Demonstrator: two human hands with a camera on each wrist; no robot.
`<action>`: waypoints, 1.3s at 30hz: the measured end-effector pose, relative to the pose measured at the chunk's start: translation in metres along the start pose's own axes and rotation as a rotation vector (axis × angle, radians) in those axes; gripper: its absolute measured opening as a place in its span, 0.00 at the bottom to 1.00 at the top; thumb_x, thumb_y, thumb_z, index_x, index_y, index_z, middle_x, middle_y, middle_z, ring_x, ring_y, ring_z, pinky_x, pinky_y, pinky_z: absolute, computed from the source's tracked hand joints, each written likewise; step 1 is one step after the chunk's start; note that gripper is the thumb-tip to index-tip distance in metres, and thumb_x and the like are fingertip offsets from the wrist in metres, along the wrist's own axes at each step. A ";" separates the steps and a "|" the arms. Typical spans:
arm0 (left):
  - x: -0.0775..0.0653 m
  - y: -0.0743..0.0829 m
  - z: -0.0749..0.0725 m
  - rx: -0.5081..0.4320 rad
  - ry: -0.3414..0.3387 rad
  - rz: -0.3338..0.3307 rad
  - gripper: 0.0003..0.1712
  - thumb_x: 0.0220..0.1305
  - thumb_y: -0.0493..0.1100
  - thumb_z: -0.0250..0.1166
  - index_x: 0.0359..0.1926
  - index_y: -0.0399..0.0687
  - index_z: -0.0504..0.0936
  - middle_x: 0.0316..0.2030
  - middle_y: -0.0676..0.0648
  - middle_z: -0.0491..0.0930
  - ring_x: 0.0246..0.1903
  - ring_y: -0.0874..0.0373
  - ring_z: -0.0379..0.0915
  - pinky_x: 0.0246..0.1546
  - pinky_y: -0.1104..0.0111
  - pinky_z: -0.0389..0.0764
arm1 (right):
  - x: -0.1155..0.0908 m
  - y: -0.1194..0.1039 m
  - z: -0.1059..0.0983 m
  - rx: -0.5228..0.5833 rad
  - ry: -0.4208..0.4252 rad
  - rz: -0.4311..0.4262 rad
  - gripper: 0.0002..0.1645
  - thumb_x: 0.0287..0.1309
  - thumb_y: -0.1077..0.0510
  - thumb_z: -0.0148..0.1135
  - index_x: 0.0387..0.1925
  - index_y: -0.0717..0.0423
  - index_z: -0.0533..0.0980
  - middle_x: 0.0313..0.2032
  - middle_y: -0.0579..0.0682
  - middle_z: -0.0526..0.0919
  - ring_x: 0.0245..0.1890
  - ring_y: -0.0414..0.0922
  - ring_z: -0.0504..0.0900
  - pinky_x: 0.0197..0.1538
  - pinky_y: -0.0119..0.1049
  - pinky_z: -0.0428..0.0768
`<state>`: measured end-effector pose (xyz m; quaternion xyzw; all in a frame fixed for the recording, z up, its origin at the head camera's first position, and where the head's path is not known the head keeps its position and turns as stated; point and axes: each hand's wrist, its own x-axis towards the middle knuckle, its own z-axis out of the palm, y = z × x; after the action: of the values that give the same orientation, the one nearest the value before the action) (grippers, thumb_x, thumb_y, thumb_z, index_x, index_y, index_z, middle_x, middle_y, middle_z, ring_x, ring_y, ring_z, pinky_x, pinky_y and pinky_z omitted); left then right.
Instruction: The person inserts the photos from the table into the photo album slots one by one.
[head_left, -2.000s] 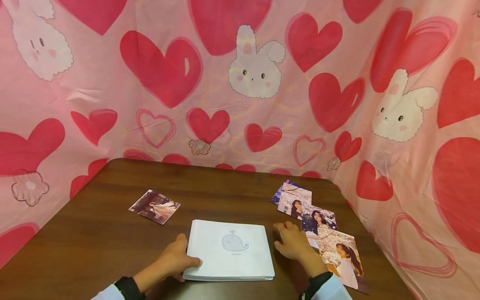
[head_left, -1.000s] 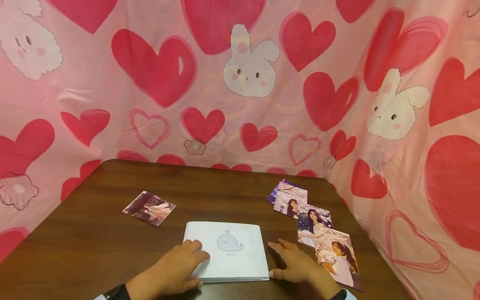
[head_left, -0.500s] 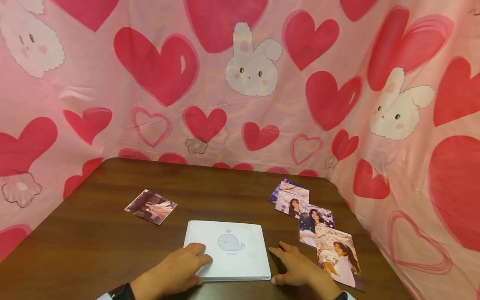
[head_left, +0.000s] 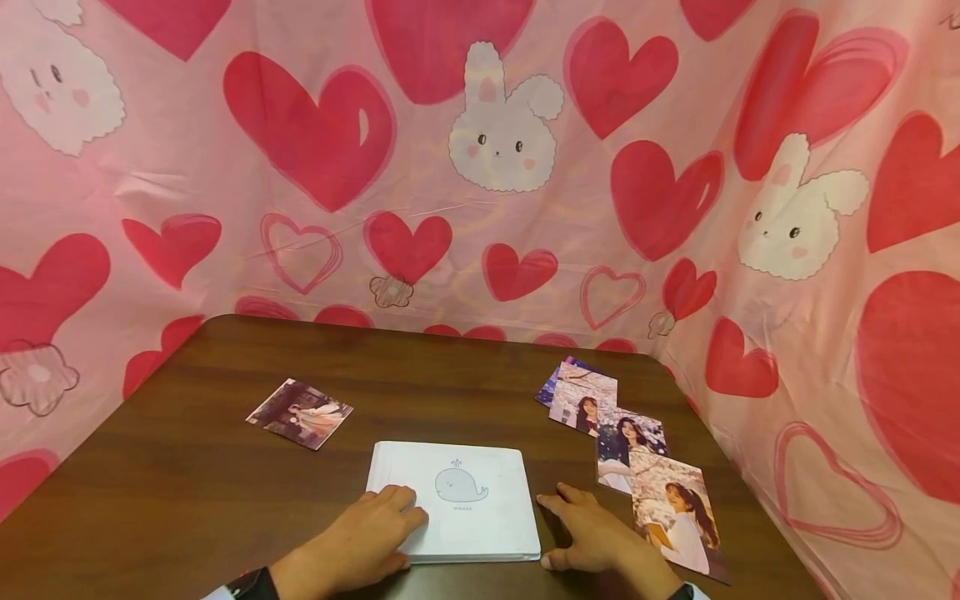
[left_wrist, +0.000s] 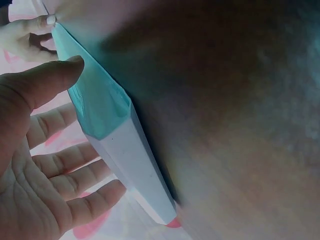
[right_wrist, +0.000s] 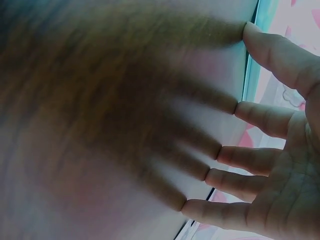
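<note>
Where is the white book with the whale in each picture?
Head: white book, lower middle, whale drawing facing up.
Left wrist: white book edge-on, slanting from upper left to lower middle.
Right wrist: probably the white book, only a thin teal strip near the upper right.
Shared landmark: the right hand, lower right of centre in the head view, upper left in the left wrist view, along the right side in the right wrist view.

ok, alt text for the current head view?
A person's left hand lies over the left side of a closed white book with a whale drawing, while the right hand rests beside its right edge on a dark brown table. One photo lies to the left, several overlapping photos to the right; behind hangs a pink heart-and-bunny backdrop.
</note>
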<state>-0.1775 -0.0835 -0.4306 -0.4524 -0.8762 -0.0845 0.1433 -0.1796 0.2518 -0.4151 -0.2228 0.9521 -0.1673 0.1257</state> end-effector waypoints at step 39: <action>0.036 0.018 -0.007 -0.076 0.152 0.097 0.22 0.40 0.36 0.68 0.42 0.46 0.77 0.36 0.51 0.72 0.35 0.59 0.69 0.24 0.71 0.71 | 0.000 0.002 0.004 0.014 0.037 -0.007 0.45 0.40 0.42 0.72 0.58 0.60 0.70 0.60 0.73 0.61 0.58 0.71 0.59 0.46 0.65 0.67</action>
<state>-0.1819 -0.0475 -0.4115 -0.4919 -0.8359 -0.1446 0.1961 -0.1793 0.2518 -0.4199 -0.2220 0.9523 -0.1785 0.1090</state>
